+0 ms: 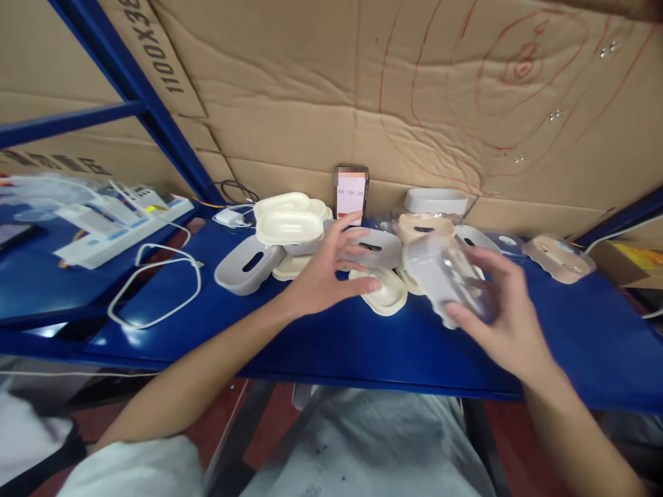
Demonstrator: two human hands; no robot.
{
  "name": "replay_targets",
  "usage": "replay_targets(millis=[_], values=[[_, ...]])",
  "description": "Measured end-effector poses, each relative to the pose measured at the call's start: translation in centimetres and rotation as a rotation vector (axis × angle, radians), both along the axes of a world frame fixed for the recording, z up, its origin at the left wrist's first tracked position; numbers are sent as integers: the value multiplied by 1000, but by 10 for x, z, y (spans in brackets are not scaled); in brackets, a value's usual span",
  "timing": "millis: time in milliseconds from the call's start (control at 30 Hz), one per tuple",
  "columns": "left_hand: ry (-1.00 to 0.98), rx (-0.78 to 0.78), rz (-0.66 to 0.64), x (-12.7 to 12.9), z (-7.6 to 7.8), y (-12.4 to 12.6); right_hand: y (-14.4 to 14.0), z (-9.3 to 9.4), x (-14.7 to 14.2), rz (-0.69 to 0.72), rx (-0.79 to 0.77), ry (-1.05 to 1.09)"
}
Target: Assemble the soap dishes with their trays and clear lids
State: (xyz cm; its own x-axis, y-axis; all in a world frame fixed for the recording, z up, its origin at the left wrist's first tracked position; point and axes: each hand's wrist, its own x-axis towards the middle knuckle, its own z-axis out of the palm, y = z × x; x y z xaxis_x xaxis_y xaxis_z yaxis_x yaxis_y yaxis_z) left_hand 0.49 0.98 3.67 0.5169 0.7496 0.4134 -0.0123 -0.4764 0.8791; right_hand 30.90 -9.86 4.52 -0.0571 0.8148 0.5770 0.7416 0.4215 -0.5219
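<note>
blue shelf (321, 345): right hand (505, 314) holds tray (445, 276).

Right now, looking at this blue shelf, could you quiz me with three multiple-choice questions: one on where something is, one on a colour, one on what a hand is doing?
1. Where does the phone showing a timer stand?
A. Against the cardboard wall
B. On the floor
C. In the left hand

2. What colour is the shelf?
A. Red
B. Blue
C. Green

3. What is the right hand doing?
A. Resting flat
B. Pointing upward
C. Holding a grey plastic tray

Answers: 1 A, it leans upright behind the trays. 2 B, its surface is glossy blue. 3 C, its fingers wrap the tray, held off the shelf.
</note>
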Motion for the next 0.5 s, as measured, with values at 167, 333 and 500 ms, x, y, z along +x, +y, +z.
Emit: replay_targets(millis=[167,333,500], values=[[-251,-151,-11,-10,-4,6,67,44,-88,475,71,-43],[-541,-15,509,-89,22,60,155,40,-144,482,-111,211],[-486,203,883,-141,31,83,210,-1,-187,483,-124,-220]])
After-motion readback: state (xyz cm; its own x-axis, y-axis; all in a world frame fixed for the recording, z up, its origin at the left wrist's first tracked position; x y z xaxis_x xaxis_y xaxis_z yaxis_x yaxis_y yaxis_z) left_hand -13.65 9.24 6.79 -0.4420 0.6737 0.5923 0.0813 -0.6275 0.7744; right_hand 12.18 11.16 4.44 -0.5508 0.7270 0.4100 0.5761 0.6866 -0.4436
